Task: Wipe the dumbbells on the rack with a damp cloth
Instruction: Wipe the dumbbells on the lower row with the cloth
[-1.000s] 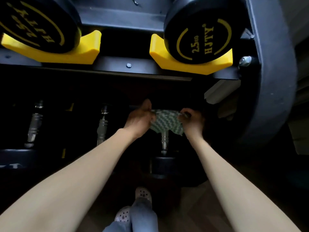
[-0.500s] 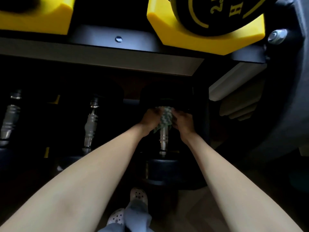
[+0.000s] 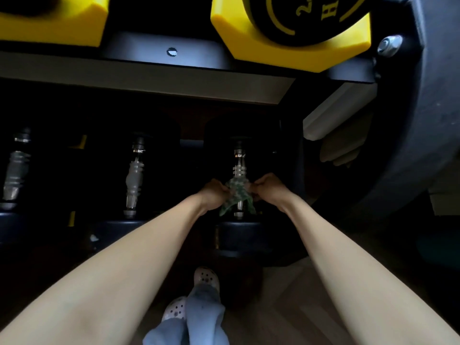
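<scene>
A green-and-white patterned cloth [image 3: 236,195] is draped over the chrome handle [image 3: 239,168] of the rightmost dumbbell on the dark lower shelf. My left hand [image 3: 213,191] grips the cloth's left side and my right hand [image 3: 270,188] grips its right side, with the handle between them. The cloth's loose ends hang down on both sides of the handle. That dumbbell's black near head [image 3: 242,239] sits just below my hands. Its far head is lost in shadow.
Two more dumbbells with chrome handles [image 3: 135,180] [image 3: 16,175] lie to the left on the same shelf. Above, a black dumbbell head [image 3: 306,16] rests in a yellow cradle [image 3: 281,53]. The rack's thick black upright [image 3: 423,145] stands at the right. My shoes [image 3: 191,297] are on the wooden floor.
Both hands slid the cloth toward me along the handle, exposing its far chrome end. The cloth, spread wide a second ago, is now bunched round the handle.
</scene>
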A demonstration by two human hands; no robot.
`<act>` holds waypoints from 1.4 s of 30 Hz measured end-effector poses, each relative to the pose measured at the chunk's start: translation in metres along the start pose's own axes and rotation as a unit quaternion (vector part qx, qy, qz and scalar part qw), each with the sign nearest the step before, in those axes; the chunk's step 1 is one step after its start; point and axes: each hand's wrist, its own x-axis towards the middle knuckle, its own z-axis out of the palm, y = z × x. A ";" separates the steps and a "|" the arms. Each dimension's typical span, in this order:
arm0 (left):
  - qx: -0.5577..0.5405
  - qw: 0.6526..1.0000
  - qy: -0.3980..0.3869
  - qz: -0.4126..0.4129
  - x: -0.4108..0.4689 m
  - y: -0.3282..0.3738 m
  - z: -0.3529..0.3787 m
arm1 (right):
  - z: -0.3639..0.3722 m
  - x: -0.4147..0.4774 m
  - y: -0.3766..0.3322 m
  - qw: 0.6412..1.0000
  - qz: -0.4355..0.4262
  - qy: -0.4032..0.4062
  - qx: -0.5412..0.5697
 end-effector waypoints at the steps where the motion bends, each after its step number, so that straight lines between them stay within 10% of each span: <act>1: 0.020 1.000 -0.012 -0.007 -0.005 -0.002 0.001 | -0.001 -0.010 0.001 0.999 -0.001 -0.032 -0.031; 10: 0.181 0.979 -0.092 0.032 -0.038 0.007 -0.012 | -0.001 -0.040 -0.019 0.956 -0.037 -0.088 -0.277; 29: 0.193 0.975 -0.105 0.021 -0.150 0.024 -0.031 | -0.003 -0.152 -0.056 0.938 -0.066 -0.109 -0.321; 34: 0.112 0.994 -0.005 0.008 -0.161 0.018 -0.051 | 0.018 -0.167 -0.054 1.000 0.020 -0.002 -0.005; 42: 0.155 0.980 0.019 0.126 -0.142 0.005 -0.125 | 0.066 -0.173 -0.083 0.972 -0.020 0.086 0.217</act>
